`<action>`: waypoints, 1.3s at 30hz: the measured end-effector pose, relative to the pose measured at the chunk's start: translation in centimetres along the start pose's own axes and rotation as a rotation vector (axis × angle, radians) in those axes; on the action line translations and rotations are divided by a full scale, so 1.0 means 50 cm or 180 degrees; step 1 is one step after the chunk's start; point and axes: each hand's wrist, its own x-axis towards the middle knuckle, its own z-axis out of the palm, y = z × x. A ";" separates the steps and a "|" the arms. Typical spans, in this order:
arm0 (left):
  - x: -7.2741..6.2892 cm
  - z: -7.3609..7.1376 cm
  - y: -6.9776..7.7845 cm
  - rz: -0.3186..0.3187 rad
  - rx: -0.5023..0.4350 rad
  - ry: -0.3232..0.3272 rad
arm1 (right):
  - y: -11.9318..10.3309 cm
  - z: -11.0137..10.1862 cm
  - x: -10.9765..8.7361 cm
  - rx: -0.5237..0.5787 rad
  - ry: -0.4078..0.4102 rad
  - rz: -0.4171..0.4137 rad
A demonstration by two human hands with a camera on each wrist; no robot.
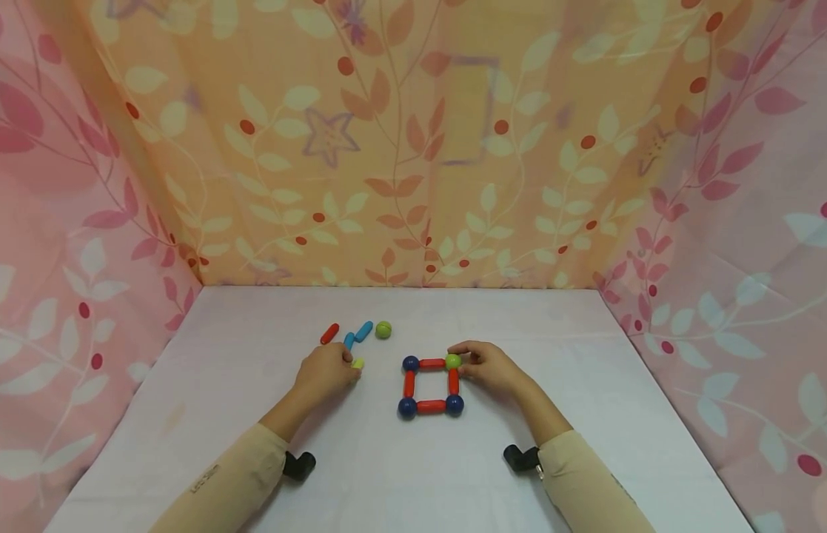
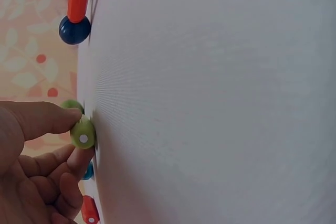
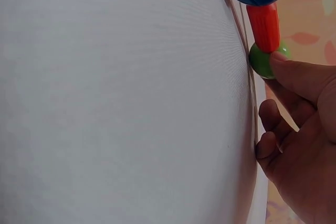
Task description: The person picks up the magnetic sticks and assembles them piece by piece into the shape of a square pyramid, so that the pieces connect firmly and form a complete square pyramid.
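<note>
Deftly, a person's left hand (image 1: 328,374) pinches a yellow-green rod (image 2: 79,128) between thumb and fingertip, the other fingers loosely bent, left of a flat square of balls and red rods (image 1: 432,406) on the table; whether the piece is lifted off the cloth cannot be told. At the square's far right corner, the right hand (image 1: 489,368) holds a lime-green ball (image 1: 453,361) between thumb and forefinger, its remaining fingers relaxed; dark blue balls (image 1: 407,408) mark the other three corners. A light pinch at the rod's middle would best leave both ends free, as the white dot on its visible end suggests a magnetic tip, while a gentle right-hand hold should prevent the frame from skewing. Care near the loose pieces seems wise, since two light blue rods (image 1: 364,331), a red rod (image 1: 329,333) and an olive-green ball (image 1: 383,330) lie close by and might cling. Beneath everything spreads a plain white tablecloth (image 1: 586,459), faintly stained at left. Behind hangs a yellow-orange backdrop (image 1: 400,89) printed with leaves and red berries and scrawled with a purple star, flanked by pink leaf-patterned drapes (image 1: 773,296).
</note>
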 end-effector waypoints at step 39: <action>-0.045 0.006 0.047 0.0532 -0.1320 -0.0594 | 0.009 -0.003 0.011 0.0045 -0.0083 0.0046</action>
